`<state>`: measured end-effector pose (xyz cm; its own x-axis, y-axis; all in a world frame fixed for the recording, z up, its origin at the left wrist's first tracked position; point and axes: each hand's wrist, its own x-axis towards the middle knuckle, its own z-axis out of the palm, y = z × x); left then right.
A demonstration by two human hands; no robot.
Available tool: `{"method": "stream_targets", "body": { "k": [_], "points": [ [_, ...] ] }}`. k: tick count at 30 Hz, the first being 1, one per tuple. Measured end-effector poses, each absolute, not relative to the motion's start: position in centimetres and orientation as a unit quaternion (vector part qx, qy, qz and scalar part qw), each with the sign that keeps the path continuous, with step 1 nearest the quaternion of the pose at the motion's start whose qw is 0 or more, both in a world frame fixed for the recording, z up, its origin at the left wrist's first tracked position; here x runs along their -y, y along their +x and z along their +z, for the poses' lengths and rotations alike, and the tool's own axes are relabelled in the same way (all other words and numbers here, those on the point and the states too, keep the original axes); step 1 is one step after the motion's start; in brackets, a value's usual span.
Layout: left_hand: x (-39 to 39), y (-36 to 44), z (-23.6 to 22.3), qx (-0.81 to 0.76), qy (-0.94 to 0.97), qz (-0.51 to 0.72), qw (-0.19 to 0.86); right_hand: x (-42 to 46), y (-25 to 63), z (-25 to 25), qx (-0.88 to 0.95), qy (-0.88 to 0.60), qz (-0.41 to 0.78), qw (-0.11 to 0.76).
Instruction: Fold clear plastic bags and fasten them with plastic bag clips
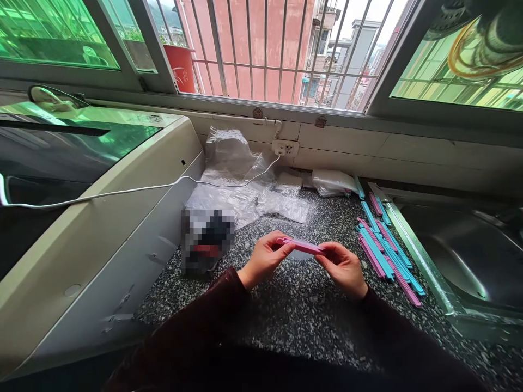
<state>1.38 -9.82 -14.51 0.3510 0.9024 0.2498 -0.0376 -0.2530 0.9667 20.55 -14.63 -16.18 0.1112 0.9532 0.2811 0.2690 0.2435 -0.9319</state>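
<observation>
My left hand and my right hand hold a pink plastic bag-sealing clip between them, over the speckled counter. Thumb and fingers pinch it at either end, so it lies nearly level. A piece of clear plastic film shows around the clip's middle; whether the clip is closed on it I cannot make out. To the right of my right hand, several pink and blue clips lie in a loose pile beside the sink.
Crumpled clear plastic bags lie at the back left, and a folded clear packet rests by the wall. A washing machine stands left, crossed by a white cord. A blurred-out item sits beside it. The metal sink is right.
</observation>
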Motion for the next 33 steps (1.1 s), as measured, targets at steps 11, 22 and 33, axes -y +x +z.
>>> {"method": "stream_targets", "body": {
  "k": [11,22,33],
  "points": [
    [9.8,1.26,-14.52,-0.326,0.651,0.457,0.511,14.68,20.64,-15.91,0.635,-0.525,0.293,0.486],
    [9.8,1.22,-14.41,-0.322,0.669,0.455,0.492,14.69,20.57,-15.58,0.648,-0.533,0.267,0.474],
    [9.88,1.25,-14.31,-0.316,0.668,0.46,0.493,14.72,20.57,-15.38,0.653,-0.541,0.247,0.469]
  ]
}}
